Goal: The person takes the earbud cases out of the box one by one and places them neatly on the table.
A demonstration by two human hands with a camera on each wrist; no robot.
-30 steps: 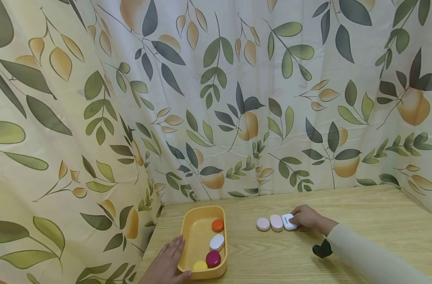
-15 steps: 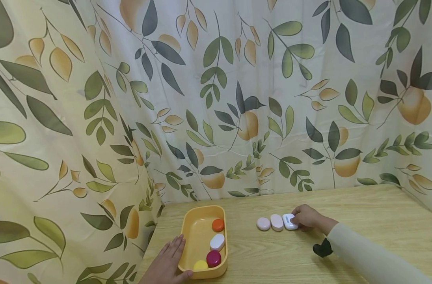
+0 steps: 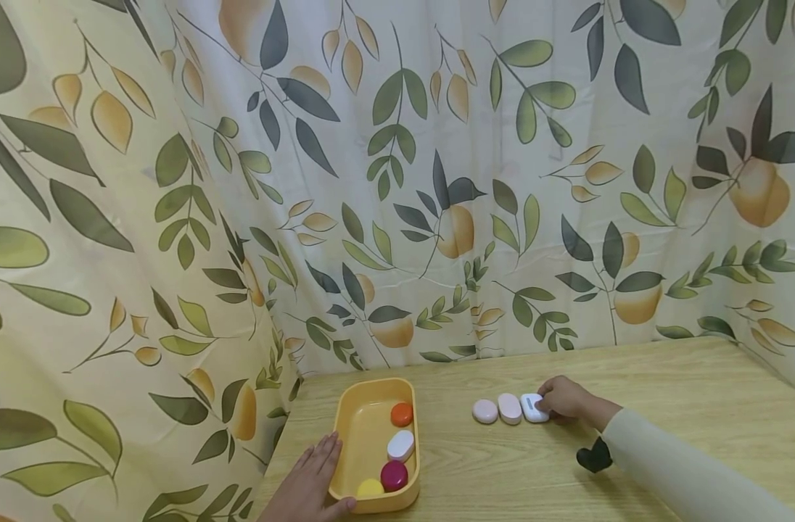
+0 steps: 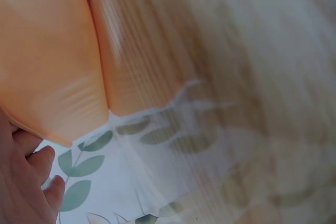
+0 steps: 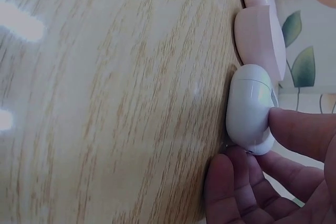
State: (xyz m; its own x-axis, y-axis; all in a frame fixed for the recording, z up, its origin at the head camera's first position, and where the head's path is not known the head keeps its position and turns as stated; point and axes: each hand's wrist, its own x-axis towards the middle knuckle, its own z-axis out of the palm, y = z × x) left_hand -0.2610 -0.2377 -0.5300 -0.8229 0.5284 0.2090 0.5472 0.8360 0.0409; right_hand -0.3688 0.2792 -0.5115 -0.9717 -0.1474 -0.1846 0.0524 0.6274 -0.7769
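My right hand (image 3: 563,397) holds a small white earbud case (image 3: 534,407) that sits on the wooden table. In the right wrist view the thumb presses on the case (image 5: 249,109), and the other fingers touch its near end. To the left of it stand an oval pale pink soap-like piece (image 3: 510,409) and a round pale pink one (image 3: 485,411), in a row. My left hand (image 3: 309,475) rests along the left side of a yellow tray (image 3: 353,386), its fingers straight and its thumb at the front corner.
Inside the tray lie an orange round piece (image 3: 401,415), a white oval one (image 3: 400,445), a dark pink round one (image 3: 394,475) and a yellow one (image 3: 371,488). A leaf-patterned curtain (image 3: 397,181) closes off the table's back and left.
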